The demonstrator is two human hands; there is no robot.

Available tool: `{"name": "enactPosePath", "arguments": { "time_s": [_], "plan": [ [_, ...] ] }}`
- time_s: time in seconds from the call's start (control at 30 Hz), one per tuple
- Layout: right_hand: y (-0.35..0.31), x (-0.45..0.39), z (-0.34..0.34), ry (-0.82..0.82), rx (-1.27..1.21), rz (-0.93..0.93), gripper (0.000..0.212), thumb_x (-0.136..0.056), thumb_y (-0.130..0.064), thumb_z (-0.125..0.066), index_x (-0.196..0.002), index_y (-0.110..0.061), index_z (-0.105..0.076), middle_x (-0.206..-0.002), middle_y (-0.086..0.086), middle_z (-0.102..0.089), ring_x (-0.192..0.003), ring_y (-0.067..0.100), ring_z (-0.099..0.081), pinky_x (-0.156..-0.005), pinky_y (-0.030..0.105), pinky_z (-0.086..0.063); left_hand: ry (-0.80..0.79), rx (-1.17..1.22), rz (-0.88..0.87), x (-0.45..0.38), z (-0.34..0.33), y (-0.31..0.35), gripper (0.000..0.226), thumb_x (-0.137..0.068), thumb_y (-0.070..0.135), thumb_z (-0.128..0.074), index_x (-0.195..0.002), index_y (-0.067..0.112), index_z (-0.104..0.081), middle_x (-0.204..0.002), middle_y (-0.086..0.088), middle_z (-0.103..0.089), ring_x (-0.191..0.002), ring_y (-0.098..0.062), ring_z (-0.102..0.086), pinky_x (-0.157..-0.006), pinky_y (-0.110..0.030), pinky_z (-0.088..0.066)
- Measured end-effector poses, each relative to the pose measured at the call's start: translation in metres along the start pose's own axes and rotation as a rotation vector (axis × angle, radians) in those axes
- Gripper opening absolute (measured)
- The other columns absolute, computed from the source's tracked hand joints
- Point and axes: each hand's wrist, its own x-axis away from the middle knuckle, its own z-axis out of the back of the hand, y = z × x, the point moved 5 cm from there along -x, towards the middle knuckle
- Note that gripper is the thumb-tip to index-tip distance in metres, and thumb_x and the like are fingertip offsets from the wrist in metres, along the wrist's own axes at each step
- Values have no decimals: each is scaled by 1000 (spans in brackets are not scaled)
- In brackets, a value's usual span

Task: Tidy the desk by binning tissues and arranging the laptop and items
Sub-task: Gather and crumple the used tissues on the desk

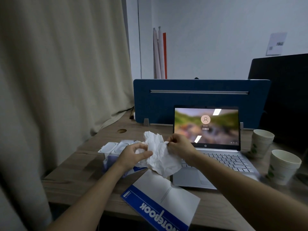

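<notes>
A crumpled white tissue (160, 155) hangs above the wooden desk (71, 174), held between both hands. My left hand (133, 154) pinches its left edge and my right hand (180, 145) grips its right edge. Behind the tissue stands a silver laptop (221, 162), lid open, its screen lit with a login page. A blue-and-white notebook (160, 197) lies at the desk's front edge. A wet-wipe pack (113, 149) with a white flip lid sits left of the laptop, partly hidden by my left hand.
Two stacks of paper cups (261, 142) (283, 165) stand right of the laptop. A blue partition (200, 100) closes the desk's back edge. A beige curtain (58, 72) hangs on the left. A dark monitor (283, 90) is at the far right.
</notes>
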Motion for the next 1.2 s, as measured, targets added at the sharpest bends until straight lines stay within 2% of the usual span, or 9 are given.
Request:
{"name": "enactPosePath", "arguments": {
  "time_s": [0.13, 0.3, 0.57, 0.77, 0.83, 0.9, 1.03, 1.1, 1.2],
  "plan": [
    [-1, -1, -3, 3, 26, 22, 19, -76, 1, -49, -70, -16, -57, -66, 4, -58, -59, 17, -52, -50, 24, -41, 79, -64, -46, -3, 5, -1, 14, -81, 24, -78, -94, 20, -71, -112, 13, -67, -108, -4, -57, -88, -23, -44],
    [1, -7, -7, 5, 55, 48, 14, -80, -3, -57, -74, -16, -58, -67, 2, -59, -59, 15, -53, -51, 23, -42, 124, -66, -9, -4, 17, -1, 11, -81, 20, -78, -87, 15, -70, -108, 10, -68, -103, -6, -59, -93, -33, -46],
    [6, -19, -16, -48, 87, 66, 8, -89, -9, -57, -84, -15, -57, -80, 6, -63, -71, 19, -58, -66, 35, -53, 317, -154, -31, -2, 66, 1, 23, -85, 11, -72, -85, 21, -51, -97, 9, -58, -84, -11, -55, -66, -30, -45],
    [17, -29, -38, -123, 303, 67, 14, -86, -7, -59, -89, -20, -65, -91, 0, -66, -84, 17, -62, -76, 31, -54, 467, -136, -4, 2, 108, -11, 23, -85, 6, -69, -89, 22, -52, -105, 0, -59, -87, -20, -57, -71, -35, -47],
    [22, -35, -47, -158, 402, 61, 15, -87, -9, -60, -97, -18, -66, -97, 2, -67, -89, 18, -63, -84, 36, -56, 485, -121, 0, 2, 116, -15, 24, -85, 5, -70, -97, 16, -53, -111, -1, -57, -95, -24, -56, -76, -38, -49],
    [24, -41, -57, -173, 465, 74, 21, -87, -12, -63, -107, -17, -65, -107, 2, -66, -95, 18, -62, -87, 36, -55, 493, -127, 5, 4, 124, -19, 27, -85, 6, -71, -102, 18, -53, -115, 0, -53, -100, -23, -55, -70, -33, -49],
    [24, -54, -72, -167, 506, 102, 40, -88, -15, -65, -126, -18, -56, -127, 2, -59, -109, 18, -57, -88, 29, -49, 490, -157, 1, 7, 134, -24, 27, -87, 9, -70, -104, 18, -51, -117, 0, -51, -92, -18, -56, -65, -30, -50],
    [25, -60, -79, -164, 488, 77, 43, -87, -13, -64, -128, -19, -52, -128, 2, -58, -104, 16, -55, -84, 28, -48, 469, -197, 16, 8, 137, -26, 25, -89, 11, -68, -105, 19, -51, -115, 2, -49, -88, -12, -55, -69, -33, -53],
    [25, -70, -92, -193, 479, 59, 42, -86, -19, -67, -125, -22, -51, -123, 4, -60, -101, 19, -58, -85, 34, -53, 434, -189, 17, 9, 141, -29, 21, -89, 9, -66, -100, 21, -53, -113, -1, -54, -93, -23, -59, -72, -40, -56]
  ]
}}
